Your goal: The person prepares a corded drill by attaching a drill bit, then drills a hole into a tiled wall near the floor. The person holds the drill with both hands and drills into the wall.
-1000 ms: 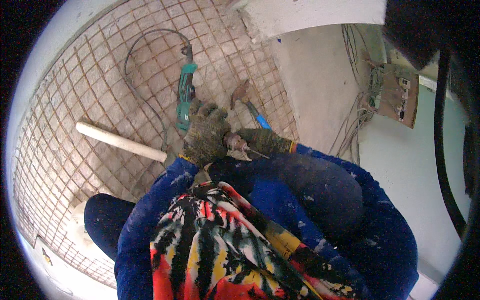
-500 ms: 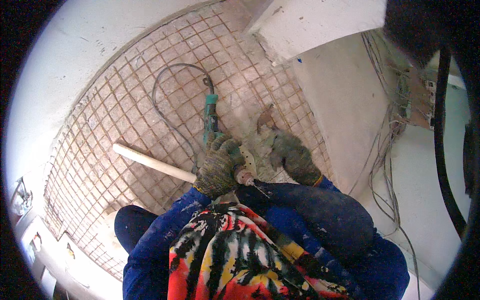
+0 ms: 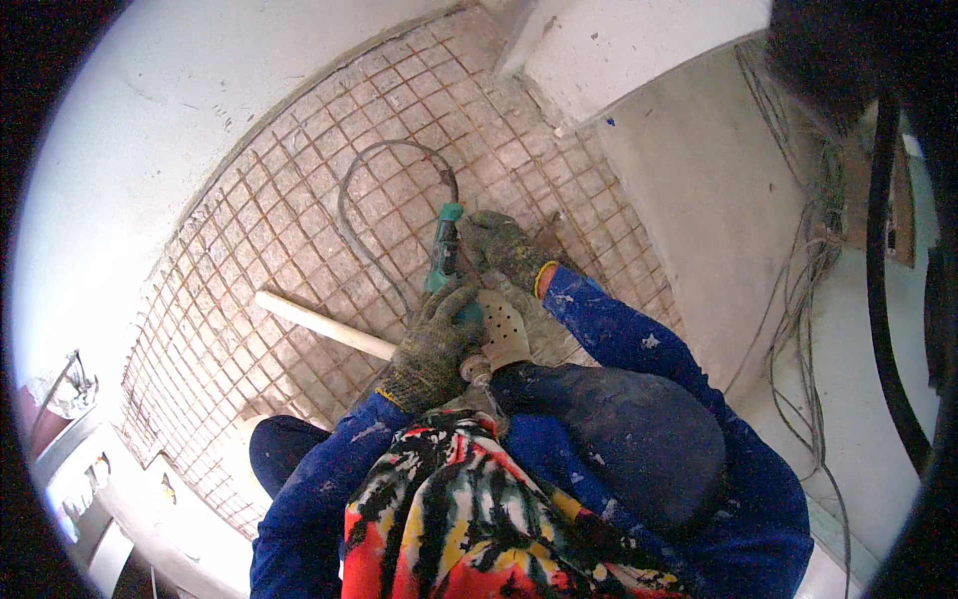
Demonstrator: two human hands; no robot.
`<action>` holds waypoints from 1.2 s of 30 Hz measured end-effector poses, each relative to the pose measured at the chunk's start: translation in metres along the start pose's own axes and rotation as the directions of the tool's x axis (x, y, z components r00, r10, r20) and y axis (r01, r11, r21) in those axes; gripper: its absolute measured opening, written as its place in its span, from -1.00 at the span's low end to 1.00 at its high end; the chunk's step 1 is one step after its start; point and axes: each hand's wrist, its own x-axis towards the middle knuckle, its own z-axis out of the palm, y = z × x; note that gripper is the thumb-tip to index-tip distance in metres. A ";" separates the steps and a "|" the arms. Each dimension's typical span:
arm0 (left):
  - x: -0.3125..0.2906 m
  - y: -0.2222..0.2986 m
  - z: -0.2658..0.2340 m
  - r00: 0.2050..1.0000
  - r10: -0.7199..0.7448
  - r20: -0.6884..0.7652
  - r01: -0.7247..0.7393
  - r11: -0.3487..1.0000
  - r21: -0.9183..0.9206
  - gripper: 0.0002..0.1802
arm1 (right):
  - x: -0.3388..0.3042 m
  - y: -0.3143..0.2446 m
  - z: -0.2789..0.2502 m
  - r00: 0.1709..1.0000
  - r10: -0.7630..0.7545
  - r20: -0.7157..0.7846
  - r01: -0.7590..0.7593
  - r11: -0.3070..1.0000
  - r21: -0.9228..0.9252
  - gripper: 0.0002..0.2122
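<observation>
My left hand point(image 3: 434, 334), in a patterned knit work glove, is closed around the body of a green and black corded power drill point(image 3: 445, 245). The drill's chuck point(image 3: 477, 371) points back toward my lap, and the bit beyond it is blurred. My right hand point(image 3: 504, 247), gloved the same way, is just right of the drill's rear handle, with its fingers apart and curved toward it. Whether they touch it I cannot tell. A pale wooden handle point(image 3: 324, 324) runs from the left to my left hand, its near end hidden.
Rusty steel mesh point(image 3: 299, 200) covers the rough floor. The drill's cord point(image 3: 344, 205) loops over it. A perforated tan shoe point(image 3: 504, 324) is beside the drill, by my bent knee point(image 3: 619, 429). White walls point(image 3: 150, 130) border the mesh; loose cables point(image 3: 813, 270) hang at the right.
My right hand has moved up and left from the rubble by my knee to the drill's rear handle. My left hand stays on the drill, whose chuck has turned more toward my lap.
</observation>
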 end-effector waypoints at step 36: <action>0.009 -0.012 -0.013 0.892 0.401 -0.209 -0.349 0.904 0.245 -0.59 | -0.114 -0.129 -0.090 0.967 -0.256 -0.020 0.208 0.735 0.646 -0.80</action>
